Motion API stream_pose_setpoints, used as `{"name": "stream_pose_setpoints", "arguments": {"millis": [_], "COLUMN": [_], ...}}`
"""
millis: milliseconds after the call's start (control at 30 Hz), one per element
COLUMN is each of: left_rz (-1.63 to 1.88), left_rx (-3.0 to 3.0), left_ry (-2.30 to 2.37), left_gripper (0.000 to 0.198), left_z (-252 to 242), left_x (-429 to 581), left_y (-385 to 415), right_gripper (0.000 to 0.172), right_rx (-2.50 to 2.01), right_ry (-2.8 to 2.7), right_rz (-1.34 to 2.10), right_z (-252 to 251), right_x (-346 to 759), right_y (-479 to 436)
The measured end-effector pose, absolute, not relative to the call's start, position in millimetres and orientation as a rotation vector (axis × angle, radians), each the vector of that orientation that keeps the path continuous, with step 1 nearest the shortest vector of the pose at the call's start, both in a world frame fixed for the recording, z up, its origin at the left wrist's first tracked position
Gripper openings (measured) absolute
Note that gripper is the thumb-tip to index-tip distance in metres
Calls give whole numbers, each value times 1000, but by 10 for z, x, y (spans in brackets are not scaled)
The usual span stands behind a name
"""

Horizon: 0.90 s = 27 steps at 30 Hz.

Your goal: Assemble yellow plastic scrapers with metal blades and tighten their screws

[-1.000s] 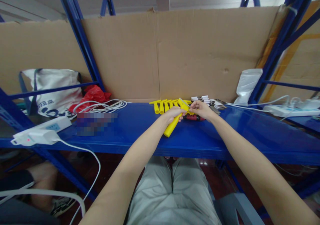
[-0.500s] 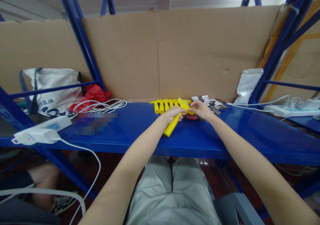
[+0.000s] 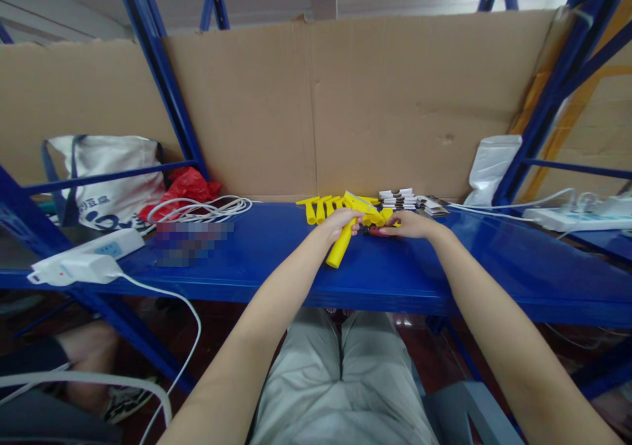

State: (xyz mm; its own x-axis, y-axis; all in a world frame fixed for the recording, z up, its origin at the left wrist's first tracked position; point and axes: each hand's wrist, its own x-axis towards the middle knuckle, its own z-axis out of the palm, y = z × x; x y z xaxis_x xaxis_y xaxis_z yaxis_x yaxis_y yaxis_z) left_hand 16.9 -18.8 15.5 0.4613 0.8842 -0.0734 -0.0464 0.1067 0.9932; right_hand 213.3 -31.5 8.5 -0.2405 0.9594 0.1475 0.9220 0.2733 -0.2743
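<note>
My left hand [image 3: 342,224] is closed around the handle of a yellow scraper [image 3: 336,253]. The scraper's wide head, with a pale metal edge, points up and away from me. My right hand [image 3: 407,224] is down at the tabletop, its fingers closing on a red-and-black-handled tool [image 3: 379,232]; its working end is too small to make out. Just behind both hands, several more yellow scrapers [image 3: 311,214] lie in a row, partly hidden by the hands and the held scraper.
Small white-and-dark packets [image 3: 397,199] are stacked behind my right hand. A white plastic bag [image 3: 491,168] stands at the right post. On the left are coiled white cables [image 3: 212,209], a power strip [image 3: 89,251], a red bag [image 3: 187,188] and a cloth bag [image 3: 108,175]. Cardboard [image 3: 385,103] walls the back.
My right hand has left the head of the yellow scraper and moved down to the red-handled tool. My left hand keeps its hold on the scraper, almost in place.
</note>
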Motion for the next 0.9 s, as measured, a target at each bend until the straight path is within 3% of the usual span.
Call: {"name": "stream_pose_setpoints", "arguments": {"millis": [300, 733, 900], "left_rz": [871, 918, 907], "left_rx": [1229, 1166, 1168], "left_ry": [869, 905, 930], "left_gripper": [15, 18, 20], "left_z": [137, 103, 95], "left_x": [147, 125, 116], "left_y": [-136, -65, -35], "right_gripper": [15, 43, 45], "right_rx": [-1716, -1422, -1239], "right_ry": [-2309, -1810, -1505], "right_rz": [169, 473, 467], "right_z": [52, 199, 196], "right_x": [2277, 2281, 2272], "right_y": [-281, -405, -340]}}
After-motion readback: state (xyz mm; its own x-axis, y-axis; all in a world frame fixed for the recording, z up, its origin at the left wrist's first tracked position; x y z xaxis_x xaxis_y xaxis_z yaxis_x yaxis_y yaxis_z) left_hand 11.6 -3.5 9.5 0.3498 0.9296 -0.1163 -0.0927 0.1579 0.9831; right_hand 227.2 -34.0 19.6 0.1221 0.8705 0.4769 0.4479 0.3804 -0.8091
